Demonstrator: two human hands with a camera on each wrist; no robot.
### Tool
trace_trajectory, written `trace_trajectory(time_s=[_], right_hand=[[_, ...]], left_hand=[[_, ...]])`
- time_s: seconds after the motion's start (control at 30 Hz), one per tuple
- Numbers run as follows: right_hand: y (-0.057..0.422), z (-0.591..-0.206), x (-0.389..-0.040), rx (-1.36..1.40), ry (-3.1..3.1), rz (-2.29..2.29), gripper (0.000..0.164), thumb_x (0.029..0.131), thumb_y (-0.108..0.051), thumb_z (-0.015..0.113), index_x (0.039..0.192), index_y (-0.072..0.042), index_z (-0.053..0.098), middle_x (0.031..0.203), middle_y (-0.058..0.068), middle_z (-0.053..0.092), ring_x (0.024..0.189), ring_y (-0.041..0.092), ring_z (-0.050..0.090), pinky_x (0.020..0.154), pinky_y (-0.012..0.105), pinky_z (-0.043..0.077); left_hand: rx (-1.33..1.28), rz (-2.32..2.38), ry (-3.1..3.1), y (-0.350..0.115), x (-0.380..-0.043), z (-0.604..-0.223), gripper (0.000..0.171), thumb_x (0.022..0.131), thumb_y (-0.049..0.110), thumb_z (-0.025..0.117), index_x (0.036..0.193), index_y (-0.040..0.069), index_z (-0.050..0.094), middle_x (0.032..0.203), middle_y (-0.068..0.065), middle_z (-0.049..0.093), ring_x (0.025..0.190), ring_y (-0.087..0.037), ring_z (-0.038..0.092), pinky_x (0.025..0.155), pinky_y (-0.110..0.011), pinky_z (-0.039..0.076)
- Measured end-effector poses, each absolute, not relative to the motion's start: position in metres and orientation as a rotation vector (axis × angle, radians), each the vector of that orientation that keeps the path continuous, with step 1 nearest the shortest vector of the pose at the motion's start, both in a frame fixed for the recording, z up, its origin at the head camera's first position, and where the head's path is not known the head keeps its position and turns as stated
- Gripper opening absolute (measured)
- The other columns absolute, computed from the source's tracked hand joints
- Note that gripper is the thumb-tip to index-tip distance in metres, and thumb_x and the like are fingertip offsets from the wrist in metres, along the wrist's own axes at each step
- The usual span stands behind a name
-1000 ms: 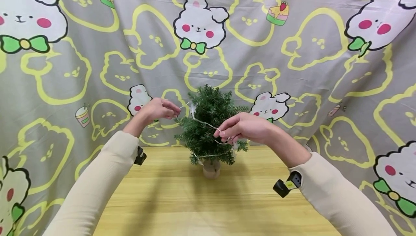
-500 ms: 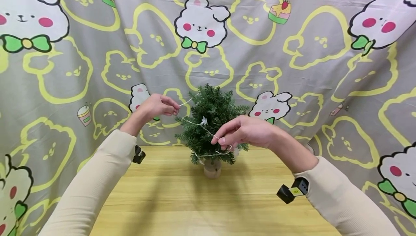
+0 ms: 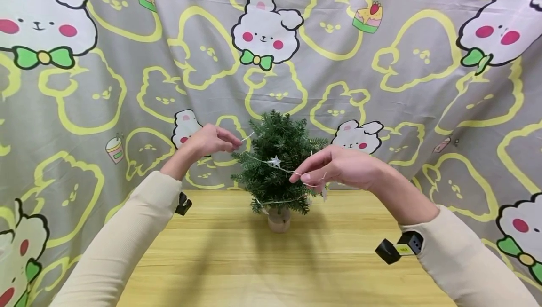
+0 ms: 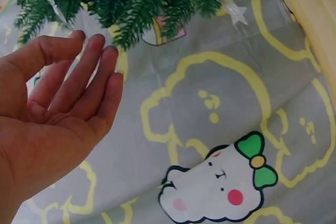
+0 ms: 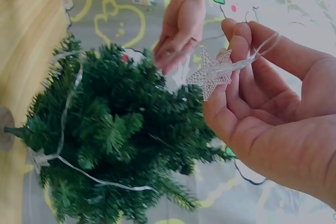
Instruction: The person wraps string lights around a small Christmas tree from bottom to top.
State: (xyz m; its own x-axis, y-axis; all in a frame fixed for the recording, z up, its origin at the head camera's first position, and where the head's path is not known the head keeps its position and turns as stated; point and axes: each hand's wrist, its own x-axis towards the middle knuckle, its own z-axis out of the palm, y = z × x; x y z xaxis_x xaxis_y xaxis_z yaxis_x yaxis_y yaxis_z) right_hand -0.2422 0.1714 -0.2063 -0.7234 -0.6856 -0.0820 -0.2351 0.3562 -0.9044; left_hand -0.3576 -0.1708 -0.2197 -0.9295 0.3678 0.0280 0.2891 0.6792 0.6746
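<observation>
A small green artificial Christmas tree point(image 3: 279, 142) stands upright in a round base point(image 3: 278, 222). A thin string of star lights point(image 3: 284, 169) crosses its front, with a clear star point(image 3: 275, 161) at mid-height. To the tree's left, my left hand point(image 3: 215, 139) pinches the wire between thumb and index finger, the other fingers loosely bent. My right hand point(image 3: 345, 168) pinches the string at the tree's right front; another star point(image 5: 210, 74) hangs by those fingers in the right wrist view. Lower down, the wire point(image 5: 64, 114) loops around the branches, with a star point(image 5: 39, 158) near the base.
The tree stands on a light wood-grain table point(image 3: 254, 269). A grey curtain point(image 3: 330, 76) printed with cartoon rabbits hangs close behind it. Black wrist cameras sit on both sleeves, one a black device point(image 3: 398, 247) on the right.
The front stretch of string has drawn across the tree, its star now facing forward at the middle. My right hand has shifted to the right; my left hand stays nearly in place, still pinching the wire.
</observation>
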Motion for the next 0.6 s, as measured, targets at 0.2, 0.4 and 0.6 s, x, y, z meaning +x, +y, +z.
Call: trace_trajectory(time_s=[0.2,0.4,0.6], right_hand=[[0.19,-0.198,-0.233,-0.863,2.23,-1.242,0.031,0.099,-0.018,0.065,0.126,-0.005,0.07,0.095,0.012,0.059,0.085,0.025,0.06,0.081,0.04,0.055],[0.211,-0.195,-0.224,-0.904,2.268,-1.168,0.029,0.1,-0.018,0.063,0.127,-0.01,0.07,0.1,0.012,0.063,0.099,0.019,0.062,0.089,0.041,0.054],[0.23,-0.197,-0.221,-0.932,2.229,-1.209,0.034,0.102,-0.013,0.058,0.134,0.0,0.062,0.096,0.01,0.061,0.087,0.026,0.059,0.084,0.042,0.053]], left_hand=[[0.638,1.039,2.787,-0.164,-0.349,-0.215,0.029,0.095,0.012,0.067,0.122,0.016,0.075,0.117,-0.006,0.076,0.115,-0.027,0.069,0.107,-0.049,0.048],[0.663,1.026,2.812,-0.157,-0.338,-0.211,0.027,0.095,0.012,0.065,0.12,0.015,0.075,0.114,-0.006,0.077,0.111,-0.029,0.07,0.1,-0.045,0.051],[0.646,1.088,2.896,-0.146,-0.331,-0.206,0.026,0.092,0.016,0.067,0.117,0.015,0.076,0.105,-0.008,0.079,0.1,-0.026,0.074,0.09,-0.04,0.055]])
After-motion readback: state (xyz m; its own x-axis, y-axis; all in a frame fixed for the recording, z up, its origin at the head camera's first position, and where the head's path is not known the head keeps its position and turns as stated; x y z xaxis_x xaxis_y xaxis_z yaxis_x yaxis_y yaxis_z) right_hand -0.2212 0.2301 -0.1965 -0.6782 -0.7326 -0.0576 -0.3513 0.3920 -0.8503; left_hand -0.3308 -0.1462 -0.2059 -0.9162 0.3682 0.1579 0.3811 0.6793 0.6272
